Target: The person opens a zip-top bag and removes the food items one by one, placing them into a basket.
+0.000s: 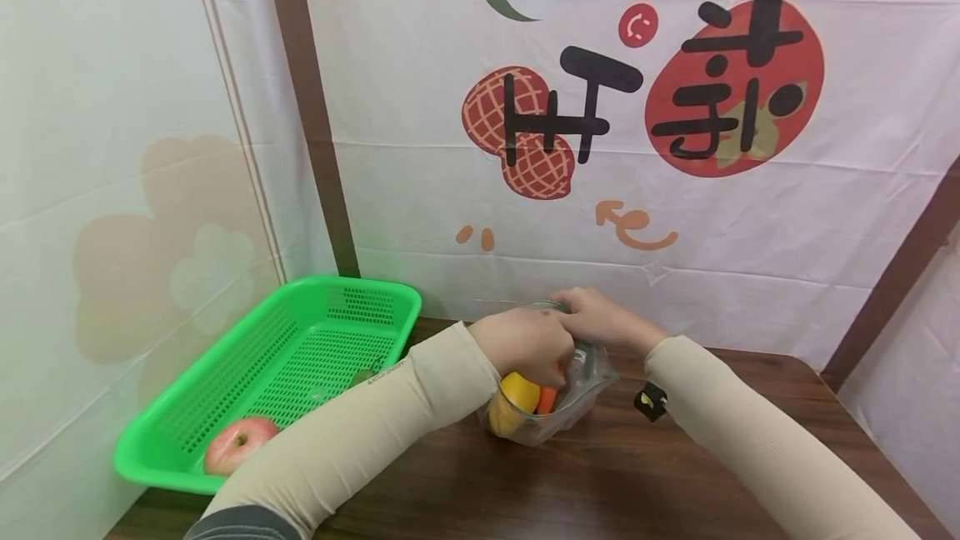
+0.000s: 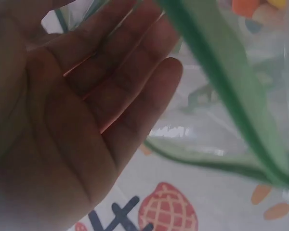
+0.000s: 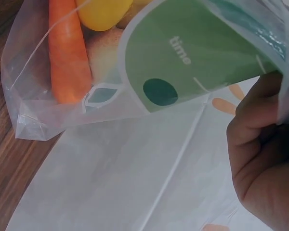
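Note:
A clear plastic zip bag [image 1: 585, 394] with green edging stands on the table, its mouth upward. In it are an orange carrot [image 3: 67, 57], a smooth yellow fruit or vegetable [image 1: 519, 394] and a tan roundish thing [image 3: 103, 53] behind the film. My left hand [image 1: 525, 344] reaches over the bag's mouth; the left wrist view shows its fingers mostly straight beside the green edge, with nothing seen in the palm. At the far side, my right hand [image 1: 603, 319] grips the bag's upper edge with curled fingers. Plastic hides some of its fingertips.
A green plastic basket [image 1: 135, 444] stands on the left, holding a red apple [image 1: 238, 444] and a dull green thing [image 1: 362, 377] partly covered by my left sleeve. A small black object [image 1: 650, 401] sits beside my right sleeve. Printed white cloth [image 1: 420, 215] hangs behind the brown table [image 1: 637, 473].

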Tool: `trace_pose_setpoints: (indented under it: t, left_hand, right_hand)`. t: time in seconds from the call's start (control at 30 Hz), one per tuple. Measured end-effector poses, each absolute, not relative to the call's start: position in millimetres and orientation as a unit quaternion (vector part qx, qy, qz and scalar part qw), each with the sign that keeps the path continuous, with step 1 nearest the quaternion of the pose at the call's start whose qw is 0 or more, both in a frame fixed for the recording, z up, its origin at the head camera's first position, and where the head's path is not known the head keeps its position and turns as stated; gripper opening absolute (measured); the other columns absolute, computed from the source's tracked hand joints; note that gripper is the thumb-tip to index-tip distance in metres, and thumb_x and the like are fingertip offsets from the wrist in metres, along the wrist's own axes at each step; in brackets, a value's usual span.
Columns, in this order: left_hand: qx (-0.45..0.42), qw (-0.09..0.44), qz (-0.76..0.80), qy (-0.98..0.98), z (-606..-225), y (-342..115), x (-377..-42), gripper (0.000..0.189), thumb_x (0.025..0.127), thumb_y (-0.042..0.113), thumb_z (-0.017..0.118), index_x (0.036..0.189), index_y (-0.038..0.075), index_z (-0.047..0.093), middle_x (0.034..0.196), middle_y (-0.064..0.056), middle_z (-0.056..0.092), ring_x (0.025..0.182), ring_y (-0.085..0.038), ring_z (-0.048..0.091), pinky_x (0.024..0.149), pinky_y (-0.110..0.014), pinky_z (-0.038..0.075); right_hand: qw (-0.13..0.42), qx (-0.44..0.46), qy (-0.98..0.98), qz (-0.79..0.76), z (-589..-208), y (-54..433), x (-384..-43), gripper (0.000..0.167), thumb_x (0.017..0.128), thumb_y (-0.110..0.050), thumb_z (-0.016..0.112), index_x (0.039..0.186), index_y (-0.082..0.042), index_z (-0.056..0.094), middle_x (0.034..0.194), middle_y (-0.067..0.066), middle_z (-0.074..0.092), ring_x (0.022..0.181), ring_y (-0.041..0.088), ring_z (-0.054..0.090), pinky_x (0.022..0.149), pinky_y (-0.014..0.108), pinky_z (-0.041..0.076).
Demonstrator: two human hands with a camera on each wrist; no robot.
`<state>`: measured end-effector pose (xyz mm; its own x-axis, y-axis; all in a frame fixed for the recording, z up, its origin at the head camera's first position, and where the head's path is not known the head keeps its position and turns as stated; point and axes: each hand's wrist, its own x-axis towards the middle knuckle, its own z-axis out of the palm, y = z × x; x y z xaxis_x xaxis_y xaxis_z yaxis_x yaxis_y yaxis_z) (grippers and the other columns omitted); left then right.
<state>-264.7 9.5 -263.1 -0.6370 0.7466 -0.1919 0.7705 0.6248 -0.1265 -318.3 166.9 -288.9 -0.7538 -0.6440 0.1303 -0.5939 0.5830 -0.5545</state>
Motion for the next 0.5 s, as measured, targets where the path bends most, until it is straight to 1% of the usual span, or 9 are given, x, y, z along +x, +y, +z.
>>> trace_pose_setpoints:
  t: [0.07,0.17,0.2,0.23,0.3,0.4,0.43,0.5]
  left_hand:
    - [0.409,0.090,-0.103,0.902,-267,14,-267,0.015,0.096,0.029,0.066,0.102,0.025,0.080,0.076,0.016,0.065,0.066,-0.005,0.053,0.064,-0.021,0.044]
    - [0.384,0.122,-0.115,0.908,-276,21,-271,0.015,0.096,0.029,0.065,0.102,0.025,0.079,0.076,0.012,0.064,0.063,-0.006,0.051,0.062,-0.022,0.043]
    - [0.378,0.132,-0.123,0.908,-279,23,-273,0.015,0.096,0.030,0.066,0.105,0.026,0.078,0.081,0.012,0.065,0.066,-0.006,0.052,0.064,-0.022,0.044]
    - [0.366,0.142,-0.127,0.911,-282,25,-275,0.013,0.095,0.030,0.068,0.104,0.027,0.078,0.083,0.012,0.065,0.069,-0.007,0.052,0.065,-0.023,0.045]
    - [0.343,0.148,-0.139,0.917,-291,27,-279,0.010,0.092,0.033,0.072,0.097,0.026,0.077,0.084,0.010,0.064,0.073,-0.010,0.053,0.068,-0.026,0.046]
    - [0.306,0.147,-0.141,0.930,-305,30,-286,0.012,0.087,0.034,0.077,0.093,0.023,0.076,0.090,0.009,0.064,0.083,-0.013,0.055,0.077,-0.029,0.049]
    - [0.292,0.140,-0.138,0.936,-310,30,-289,0.013,0.086,0.034,0.078,0.089,0.022,0.075,0.087,0.007,0.062,0.082,-0.014,0.056,0.077,-0.029,0.049]
    - [0.285,0.121,-0.142,0.940,-320,30,-293,0.019,0.086,0.035,0.077,0.090,0.017,0.075,0.087,0.005,0.063,0.081,-0.013,0.056,0.077,-0.027,0.049]
  right_hand:
    - [0.039,-0.348,0.891,-0.289,-289,167,-319,0.019,0.102,-0.025,0.054,0.089,-0.015,0.066,0.076,-0.003,0.055,0.071,0.014,0.053,0.069,0.033,0.044]
    - [0.042,-0.349,0.892,-0.284,-289,167,-321,0.025,0.103,-0.030,0.055,0.084,-0.016,0.062,0.072,-0.004,0.051,0.068,0.014,0.052,0.068,0.033,0.043]
    - [0.040,-0.350,0.892,-0.282,-289,167,-321,0.027,0.103,-0.031,0.056,0.081,-0.016,0.061,0.070,-0.004,0.049,0.067,0.013,0.051,0.067,0.033,0.043]
    - [0.039,-0.351,0.893,-0.281,-289,166,-321,0.029,0.103,-0.032,0.056,0.079,-0.016,0.059,0.069,-0.004,0.046,0.064,0.012,0.048,0.065,0.032,0.042]
    - [0.035,-0.351,0.893,-0.280,-290,166,-321,0.030,0.102,-0.031,0.057,0.076,-0.015,0.056,0.067,-0.005,0.043,0.062,0.011,0.045,0.063,0.031,0.040]
    - [0.029,-0.352,0.894,-0.276,-290,165,-320,0.033,0.102,-0.031,0.057,0.074,-0.015,0.052,0.066,-0.005,0.040,0.059,0.010,0.040,0.062,0.030,0.038]
    - [0.029,-0.353,0.894,-0.276,-291,165,-320,0.032,0.102,-0.031,0.057,0.074,-0.015,0.052,0.066,-0.006,0.040,0.059,0.010,0.039,0.062,0.030,0.038]
    - [0.029,-0.355,0.893,-0.275,-290,164,-320,0.031,0.103,-0.030,0.056,0.076,-0.015,0.054,0.067,-0.006,0.040,0.060,0.009,0.040,0.062,0.030,0.039]
